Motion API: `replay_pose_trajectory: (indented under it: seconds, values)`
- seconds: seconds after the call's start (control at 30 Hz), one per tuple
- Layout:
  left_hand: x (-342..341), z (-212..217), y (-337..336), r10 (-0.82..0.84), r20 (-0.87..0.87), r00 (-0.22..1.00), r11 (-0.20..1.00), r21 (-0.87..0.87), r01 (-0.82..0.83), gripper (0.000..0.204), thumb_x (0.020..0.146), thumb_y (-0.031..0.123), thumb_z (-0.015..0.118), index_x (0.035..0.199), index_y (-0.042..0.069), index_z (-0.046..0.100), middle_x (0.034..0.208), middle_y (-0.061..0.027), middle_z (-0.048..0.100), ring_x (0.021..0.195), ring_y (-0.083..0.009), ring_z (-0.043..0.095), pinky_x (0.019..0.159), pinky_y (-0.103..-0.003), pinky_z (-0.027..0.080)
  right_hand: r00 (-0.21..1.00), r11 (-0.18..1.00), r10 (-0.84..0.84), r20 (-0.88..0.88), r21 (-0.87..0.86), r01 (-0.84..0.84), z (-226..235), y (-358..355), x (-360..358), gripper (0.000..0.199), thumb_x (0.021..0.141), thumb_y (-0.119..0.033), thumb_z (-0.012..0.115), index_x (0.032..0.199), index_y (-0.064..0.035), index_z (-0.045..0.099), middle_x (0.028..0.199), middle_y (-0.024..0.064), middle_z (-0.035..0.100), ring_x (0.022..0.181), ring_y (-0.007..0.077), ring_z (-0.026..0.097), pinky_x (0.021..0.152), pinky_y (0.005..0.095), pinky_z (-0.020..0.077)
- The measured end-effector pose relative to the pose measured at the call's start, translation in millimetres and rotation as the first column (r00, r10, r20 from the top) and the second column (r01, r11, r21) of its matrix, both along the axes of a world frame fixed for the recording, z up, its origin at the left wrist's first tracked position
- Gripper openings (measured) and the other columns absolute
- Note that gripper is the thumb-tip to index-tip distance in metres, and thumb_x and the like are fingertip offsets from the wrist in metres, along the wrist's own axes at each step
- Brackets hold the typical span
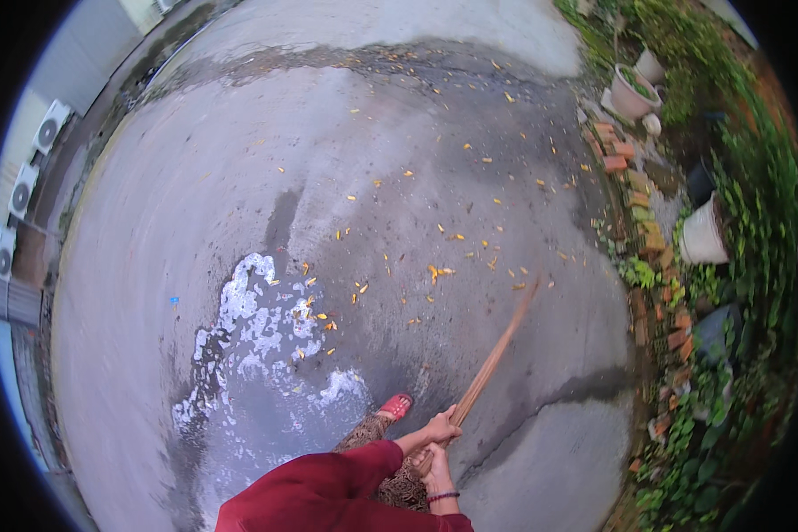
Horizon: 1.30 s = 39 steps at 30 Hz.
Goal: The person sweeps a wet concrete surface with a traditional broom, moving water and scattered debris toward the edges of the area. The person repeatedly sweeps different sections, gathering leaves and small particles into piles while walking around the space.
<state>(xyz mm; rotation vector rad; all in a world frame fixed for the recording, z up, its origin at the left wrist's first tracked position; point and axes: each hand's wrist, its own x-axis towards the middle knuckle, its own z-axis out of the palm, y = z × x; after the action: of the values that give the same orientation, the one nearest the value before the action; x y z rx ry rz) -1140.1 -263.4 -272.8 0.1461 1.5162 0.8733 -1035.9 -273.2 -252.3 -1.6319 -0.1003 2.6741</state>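
Note:
Both of my hands are closed around a long brown stick broom (488,368), whose thin bundled twigs reach up and to the right over the ground. My left hand (442,428) grips higher on the bundle. Just below it, my right hand (435,468), with a beaded bracelet at the wrist, holds the lower end. The broom's far tip looks blurred and is near scattered yellow leaves (438,273) on the concrete. Left of my hands, a foamy puddle (275,390) spreads over the ground, with a few leaves at its edge.
My foot in a red sandal (397,406) is beside the puddle. Along the right runs a brick border (647,235) with plants and pots, including a white pot (703,232) and a round planter (633,93). Several air-conditioner units (24,191) line the left wall.

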Motion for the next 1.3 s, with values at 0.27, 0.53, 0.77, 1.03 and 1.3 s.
replay_pose_trajectory:
  seconds: [0.27, 0.53, 0.77, 1.03, 1.3]
  values:
    - [4.6, -52.5, 34.3, 0.264, -0.247, 0.932, 0.954, -0.071, -0.290, 0.070, 0.063, 0.027, 0.068, 0.125, 0.006, 0.041, 0.095, -0.0171, 0.061, 0.082, -0.0272, 0.062, 0.075, -0.036, 0.049, 0.896, 0.896, 0.443, 0.020, -0.037, -0.442, -5.5, 77.4, -15.5, 0.012, 0.076, -0.013, 0.052, 0.071, -0.0032, 0.048, 0.054, 0.0061, 0.046, 0.044, 0.0195, 0.048, 0.044, 0.0318, 0.0437]
    - [35.8, 64.1, -43.7, 0.974, 0.125, -0.187, -0.156, -0.223, -0.962, 0.049, 0.068, -0.003, 0.056, 0.107, 0.017, 0.032, 0.069, -0.0094, 0.046, 0.056, -0.0257, 0.054, 0.046, -0.044, 0.048, 0.285, 0.262, 0.883, -0.374, -0.113, -0.959, 50.6, 71.9, -15.7, 0.012, 0.080, -0.014, 0.058, 0.077, -0.0070, 0.049, 0.058, 0.0004, 0.049, 0.043, 0.0117, 0.048, 0.038, 0.0254, 0.0394]
    - [82.8, -25.2, -118.1, 0.952, -0.243, -0.186, -0.281, -0.455, -0.845, 0.013, 0.077, 0.015, 0.053, 0.088, 0.013, 0.047, 0.065, -0.0061, 0.048, 0.055, -0.0204, 0.050, 0.048, -0.037, 0.043, 0.113, -0.011, 0.821, -0.560, -0.213, -0.977, -45.4, -3.7, -19.7, 0.013, 0.081, -0.016, 0.059, 0.081, -0.0039, 0.054, 0.065, 0.0009, 0.055, 0.050, 0.0098, 0.051, 0.042, 0.0219, 0.0402]
    - [70.7, -182.0, 86.2, 0.984, 0.137, 0.118, 0.158, -0.327, -0.932, 0.028, 0.081, 0.021, 0.055, 0.100, 0.002, 0.049, 0.084, -0.0125, 0.059, 0.062, -0.0213, 0.059, 0.053, -0.038, 0.050, 0.348, 0.325, 0.937, -0.021, -0.307, -0.894, 6.7, 192.5, -96.3, 0.009, 0.081, -0.008, 0.053, 0.074, -0.0049, 0.048, 0.058, -0.0030, 0.044, 0.045, 0.0028, 0.040, 0.037, 0.0156, 0.0296]
    - [-68.0, -34.1, 66.9, 0.875, 0.403, 0.267, 0.285, 0.016, -0.959, 0.046, 0.066, 0.006, 0.059, 0.105, 0.001, 0.036, 0.060, -0.0042, 0.049, 0.046, -0.0130, 0.050, 0.039, -0.029, 0.043, 0.393, 0.356, 0.906, 0.158, 0.221, -0.908, 16.3, 141.7, -112.5, 0.008, 0.075, -0.005, 0.050, 0.069, -0.0044, 0.044, 0.057, 0.0028, 0.046, 0.043, 0.0130, 0.044, 0.037, 0.0265, 0.0398]
